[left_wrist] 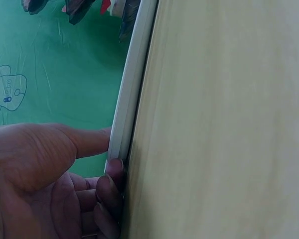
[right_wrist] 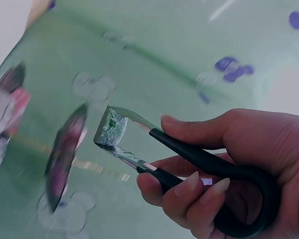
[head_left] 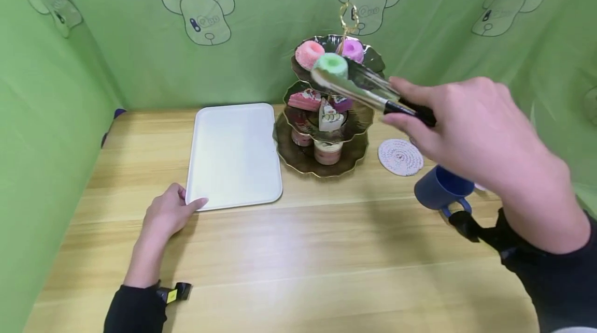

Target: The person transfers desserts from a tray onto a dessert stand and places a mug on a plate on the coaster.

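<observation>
My right hand (head_left: 480, 126) grips black-handled metal tongs (right_wrist: 174, 149), thumb on one arm and curled fingers on the other. Between the tong tips is a green ring-shaped cake (head_left: 332, 64), held in front of the top plate of a three-tier stand (head_left: 322, 167). On that top plate sit a pink ring cake (head_left: 310, 54) and a purple one (head_left: 353, 50). At the near left corner of a white rectangular tray (head_left: 235, 157), my left hand (head_left: 168, 211) pinches the edge, thumb on top. Its fingers (left_wrist: 109, 196) curl by the tray's side, close to the wooden table.
Cake slices (head_left: 330, 117) fill the stand's middle plate, and small layered dessert cups (head_left: 327, 152) stand on the bottom one. Right of the stand lie a woven coaster (head_left: 400, 157) and a blue mug (head_left: 434, 188), partly under my right arm. A green curtain (head_left: 280, 27) hangs behind.
</observation>
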### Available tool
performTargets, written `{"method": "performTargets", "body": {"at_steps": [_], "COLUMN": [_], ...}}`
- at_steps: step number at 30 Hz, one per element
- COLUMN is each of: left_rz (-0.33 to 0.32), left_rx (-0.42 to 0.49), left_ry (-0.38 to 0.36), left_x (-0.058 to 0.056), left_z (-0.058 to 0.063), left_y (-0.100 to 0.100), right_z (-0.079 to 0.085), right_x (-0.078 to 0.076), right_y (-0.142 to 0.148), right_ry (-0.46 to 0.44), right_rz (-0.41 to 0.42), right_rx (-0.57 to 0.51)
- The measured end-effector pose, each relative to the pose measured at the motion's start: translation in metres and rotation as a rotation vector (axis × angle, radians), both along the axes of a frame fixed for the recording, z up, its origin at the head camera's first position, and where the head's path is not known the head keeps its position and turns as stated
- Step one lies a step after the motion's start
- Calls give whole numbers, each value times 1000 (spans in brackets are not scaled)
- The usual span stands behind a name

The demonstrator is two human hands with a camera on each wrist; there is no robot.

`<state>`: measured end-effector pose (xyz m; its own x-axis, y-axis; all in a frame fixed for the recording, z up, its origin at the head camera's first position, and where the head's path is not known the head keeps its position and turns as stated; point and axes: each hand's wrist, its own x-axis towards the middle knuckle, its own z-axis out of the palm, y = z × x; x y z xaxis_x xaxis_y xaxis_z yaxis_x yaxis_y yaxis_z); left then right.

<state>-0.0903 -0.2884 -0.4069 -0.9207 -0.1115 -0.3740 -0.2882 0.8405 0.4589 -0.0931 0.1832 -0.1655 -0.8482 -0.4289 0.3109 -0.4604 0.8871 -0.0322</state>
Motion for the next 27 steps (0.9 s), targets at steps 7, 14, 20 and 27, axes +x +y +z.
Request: {"method": "performTargets", "body": {"at_steps": [7, 14, 20, 27], "left_rz": [-2, -5, -7, -11], "left_rx": [20, 24, 28, 9], "left_ry": [10, 20, 18, 17], "left_x": [1, -1, -2, 0], "left_z": [-2, -4, -3, -1], "left_y": [0, 2, 1, -3], "right_z": [4, 16, 22, 6], "right_x": [-33, -52, -41, 10], "right_y": [13, 15, 24, 12], "right_ry": [-190, -395, -308, -13], "right_rz": [-88, -168, -221, -5], "right_rx": [104, 173, 149, -27]}}
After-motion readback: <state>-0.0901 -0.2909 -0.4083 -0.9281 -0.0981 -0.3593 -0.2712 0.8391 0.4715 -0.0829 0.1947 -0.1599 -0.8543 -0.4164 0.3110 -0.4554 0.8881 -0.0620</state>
